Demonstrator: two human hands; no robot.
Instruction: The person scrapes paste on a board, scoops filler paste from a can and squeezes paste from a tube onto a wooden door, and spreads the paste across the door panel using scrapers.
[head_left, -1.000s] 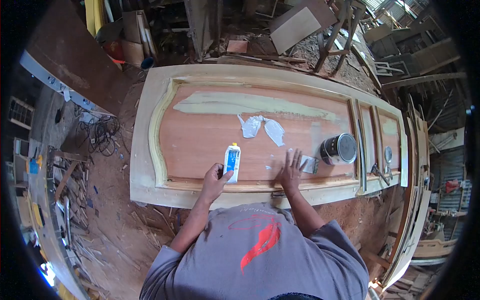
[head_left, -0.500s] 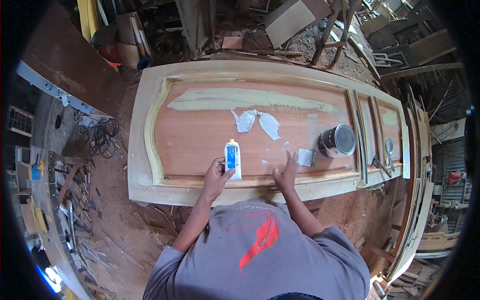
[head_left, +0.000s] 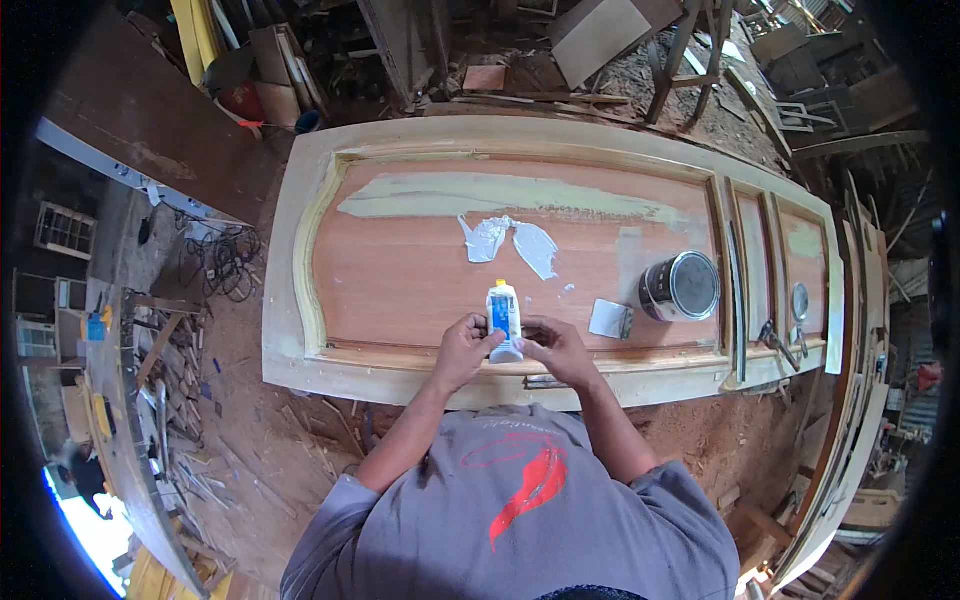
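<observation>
Both hands hold a white and blue tube with a yellow cap (head_left: pixel 503 310), cap end pointing away from me. My left hand (head_left: pixel 466 350) is closed on its left side, thumb across the front. On the right side, my right hand (head_left: pixel 558 350) grips the lower end with its thumb on the front. Beneath them lies a wooden panel door (head_left: pixel 400 300). Two smears of whitish paste (head_left: pixel 535 250) lie on its panel beyond the tube. A pale filler-like band (head_left: pixel 500 195) runs along the far part of the panel.
A dark paint can (head_left: pixel 690 287) stands on the door at right, beside a small flat square piece (head_left: pixel 611 319). A hammer (head_left: pixel 778 345) rests farther right. Tangled black cables (head_left: pixel 232 262) and wood scraps (head_left: pixel 190 460) cover the ground at left. A wooden trestle (head_left: pixel 690 70) stands behind.
My right hand has moved left from beside the square piece and taken hold of the tube. The tube now tilts differently, and the view has shifted slightly.
</observation>
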